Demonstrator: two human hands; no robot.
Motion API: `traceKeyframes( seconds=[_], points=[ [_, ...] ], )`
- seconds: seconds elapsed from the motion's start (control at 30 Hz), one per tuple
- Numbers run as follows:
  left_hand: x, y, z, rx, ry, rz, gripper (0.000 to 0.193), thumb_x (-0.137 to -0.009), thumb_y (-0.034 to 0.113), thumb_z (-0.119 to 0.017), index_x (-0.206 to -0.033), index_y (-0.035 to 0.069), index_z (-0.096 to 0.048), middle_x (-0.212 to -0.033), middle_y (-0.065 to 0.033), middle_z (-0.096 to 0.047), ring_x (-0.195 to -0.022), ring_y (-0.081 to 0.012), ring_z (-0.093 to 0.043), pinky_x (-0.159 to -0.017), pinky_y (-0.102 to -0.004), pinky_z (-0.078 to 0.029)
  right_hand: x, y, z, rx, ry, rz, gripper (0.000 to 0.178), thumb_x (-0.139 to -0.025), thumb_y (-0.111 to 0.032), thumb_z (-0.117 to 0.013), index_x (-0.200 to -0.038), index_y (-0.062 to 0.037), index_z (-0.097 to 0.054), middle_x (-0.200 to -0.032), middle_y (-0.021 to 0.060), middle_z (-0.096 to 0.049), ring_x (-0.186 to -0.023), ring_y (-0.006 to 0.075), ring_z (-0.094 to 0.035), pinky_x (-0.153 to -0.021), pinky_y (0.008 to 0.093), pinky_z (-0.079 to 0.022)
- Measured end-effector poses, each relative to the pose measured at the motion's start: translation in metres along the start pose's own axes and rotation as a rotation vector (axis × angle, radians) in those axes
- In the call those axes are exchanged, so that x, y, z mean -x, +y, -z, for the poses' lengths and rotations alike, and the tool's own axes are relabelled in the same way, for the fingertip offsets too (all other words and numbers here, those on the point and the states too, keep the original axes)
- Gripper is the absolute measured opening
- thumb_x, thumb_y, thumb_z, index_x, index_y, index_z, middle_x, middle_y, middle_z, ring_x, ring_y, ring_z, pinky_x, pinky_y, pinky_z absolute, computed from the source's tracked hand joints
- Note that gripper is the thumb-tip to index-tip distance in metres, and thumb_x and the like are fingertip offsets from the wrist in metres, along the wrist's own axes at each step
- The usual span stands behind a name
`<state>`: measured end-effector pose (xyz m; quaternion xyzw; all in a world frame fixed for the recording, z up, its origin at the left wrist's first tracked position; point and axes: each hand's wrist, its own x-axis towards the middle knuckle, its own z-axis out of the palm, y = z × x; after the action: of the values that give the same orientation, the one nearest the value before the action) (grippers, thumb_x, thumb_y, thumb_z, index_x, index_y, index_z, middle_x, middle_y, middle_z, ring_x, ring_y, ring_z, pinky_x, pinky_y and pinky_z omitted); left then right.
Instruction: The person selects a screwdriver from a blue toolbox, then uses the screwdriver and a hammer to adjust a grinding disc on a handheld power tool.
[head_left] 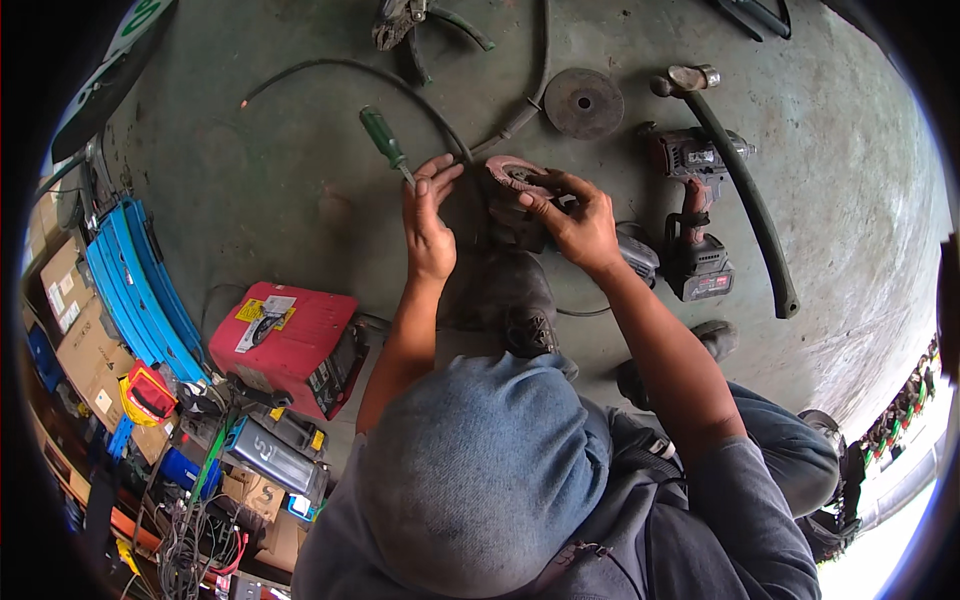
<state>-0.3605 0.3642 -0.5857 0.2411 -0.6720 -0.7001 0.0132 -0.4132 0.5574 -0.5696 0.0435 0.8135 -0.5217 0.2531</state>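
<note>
My left hand (pixel 430 225) pinches the shaft of a green-handled screwdriver (pixel 381 137), whose handle points up and away from me. My right hand (pixel 585 222) has its thumb and fingers on a reddish ring-shaped part (pixel 507 168) at the top of a dark tool. That tool stands in front of my boot (pixel 525 295), and its lower part is in shadow. A grey power-tool body (pixel 637 257) shows behind my right wrist; whether it belongs to the same tool is hidden. Just beyond my hands, a dark grinding disc (pixel 585 104) lies flat on the floor.
To the right lie a hammer (pixel 742 190) and a cordless impact wrench (pixel 692 210). A black cable (pixel 375 72) curves across the floor ahead. A red machine box (pixel 282 340) stands at left, near a blue plastic piece (pixel 140 285), cardboard boxes (pixel 85 330) and tangled wires (pixel 190 545).
</note>
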Motion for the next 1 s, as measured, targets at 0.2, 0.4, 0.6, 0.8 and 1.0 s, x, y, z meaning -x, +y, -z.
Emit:
traceKeyframes(
  seconds=[0.2, 0.4, 0.6, 0.8, 1.0],
  points=[
    [-0.030, 0.019, 0.032, 0.583, 0.020, 0.120, 0.036, -0.102, 0.036, -0.034, -0.100, 0.005, -0.052, -0.093, -0.0058, -0.057, -0.074, -0.0139, -0.052, -0.070, -0.0295, -0.041, 0.001, -0.002, 0.000, 0.061, -0.007, 0.017, 0.048, -0.071, -0.040, -0.080, -0.094, -0.0002, -0.068, -0.107, 0.0184, -0.067, -0.098, 0.0344, -0.060, -0.087, 0.0411, -0.047],
    [-0.052, 0.006, 0.027, 0.792, 0.118, 0.507, 0.023, -0.097, 0.023, -0.053, -0.114, 0.008, -0.053, -0.088, -0.0023, -0.058, -0.078, -0.0155, -0.057, -0.074, -0.0307, -0.048, -0.001, 0.005, -0.001, 0.041, 0.017, 0.083, 0.045, -0.071, -0.036, -0.081, -0.095, -0.0004, -0.068, -0.109, 0.0185, -0.066, -0.099, 0.0349, -0.061, -0.088, 0.0401, -0.047],
    [-0.065, 0.009, 0.033, 0.445, 0.235, 0.686, 0.035, -0.099, 0.029, -0.048, -0.130, 0.013, -0.047, -0.091, -0.0067, -0.062, -0.082, -0.0207, -0.063, -0.076, -0.0345, -0.053, -0.004, 0.001, 0.002, 0.037, 0.002, 0.088, 0.043, -0.071, -0.034, -0.081, -0.094, -0.0003, -0.068, -0.110, 0.0193, -0.066, -0.096, 0.0343, -0.061, -0.086, 0.0404, -0.047],
    [-0.079, 0.025, 0.041, 0.576, -0.071, 0.490, 0.032, -0.100, 0.022, -0.045, -0.131, 0.014, -0.046, -0.097, -0.0082, -0.059, -0.084, -0.0189, -0.061, -0.073, -0.0342, -0.051, -0.008, -0.006, 0.009, -0.093, -0.116, -0.085, 0.047, -0.070, -0.036, -0.082, -0.096, -0.0003, -0.064, -0.100, 0.0185, -0.066, -0.092, 0.0307, -0.061, -0.082, 0.0394, -0.048],
    [-0.064, 0.039, -0.009, 0.169, -0.126, 0.236, 0.026, -0.095, 0.013, -0.051, -0.118, 0.003, -0.045, -0.084, -0.0060, -0.052, -0.073, -0.0119, -0.051, -0.068, -0.0288, -0.047, -0.007, 0.003, 0.014, -0.009, -0.106, -0.075, 0.061, -0.071, -0.039, -0.081, -0.112, -0.0019, -0.056, -0.103, 0.0180, -0.063, -0.097, 0.0337, -0.060, -0.085, 0.0405, -0.048]
  ],
)
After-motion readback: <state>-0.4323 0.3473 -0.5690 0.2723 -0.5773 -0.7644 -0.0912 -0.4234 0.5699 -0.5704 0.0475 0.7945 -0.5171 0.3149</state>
